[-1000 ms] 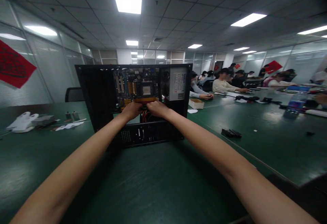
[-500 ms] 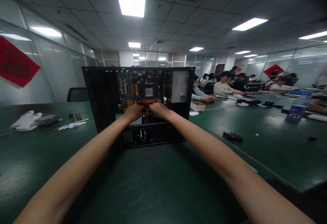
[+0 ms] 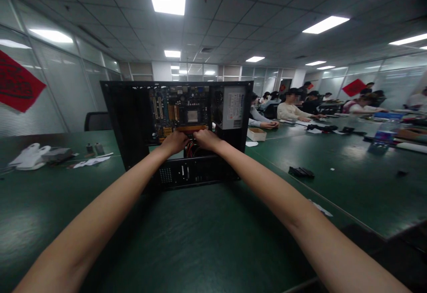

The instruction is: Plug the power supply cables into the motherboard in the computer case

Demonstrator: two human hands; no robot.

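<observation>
A black computer case (image 3: 207, 172) stands open-sided on the green table (image 3: 200, 230). Inside it are a motherboard (image 3: 192, 115) and, at the upper right, a silver power supply (image 3: 233, 110). Both hands reach into the case at the board's lower edge, beside the orange memory slots (image 3: 191, 129). My left hand (image 3: 174, 143) has its fingers curled closed; my right hand (image 3: 207, 140) is closed too, just to its right. What the fingertips hold is too small to make out. Red and black cables (image 3: 191, 148) show below and between the hands.
On the left lie a white plastic bag (image 3: 31, 157), a grey box (image 3: 57, 154) and paper strips (image 3: 93, 161). To the right are a small wooden box (image 3: 256, 134), a black bundle (image 3: 301, 172) and a plastic bottle (image 3: 383, 135). Several people sit at tables beyond.
The view has shifted slightly, so the case appears a little higher and further left. Both hands remain closed at the board's lower edge, with only a small change in pose.
</observation>
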